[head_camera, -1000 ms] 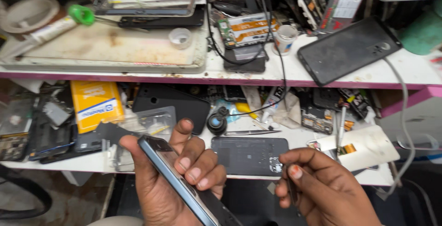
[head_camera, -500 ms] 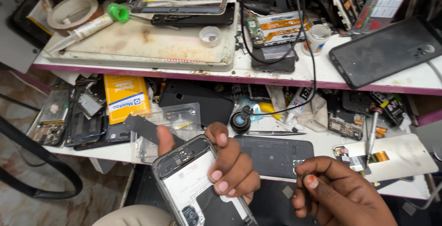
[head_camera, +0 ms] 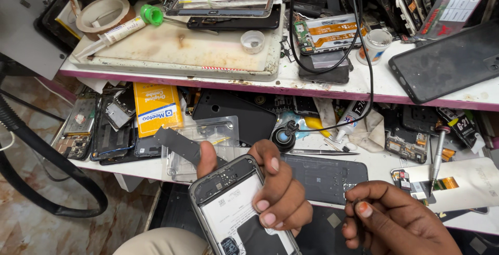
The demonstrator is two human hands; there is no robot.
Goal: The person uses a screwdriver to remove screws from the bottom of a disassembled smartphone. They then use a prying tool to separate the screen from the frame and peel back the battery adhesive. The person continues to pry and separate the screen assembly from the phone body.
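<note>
At the far left of the frame lay a row of stripped phone frames (head_camera: pixel 91 127), and beside them a yellow packet (head_camera: pixel 156 108) on the lower shelf. Lower centre, my left hand (head_camera: pixel 270 192) was closed around an opened phone (head_camera: pixel 240 211), back cover off, thumb on its left edge and fingers curled over its right edge. Just above it sat a clear plastic case (head_camera: pixel 205 143) and, right of that, a dark back cover (head_camera: pixel 325 177). At the lower right my right hand (head_camera: pixel 392 221) was curled nearly shut, fingertips pinched together; I could not tell what they held. A screwdriver (head_camera: pixel 436 156) lay farther right.
</note>
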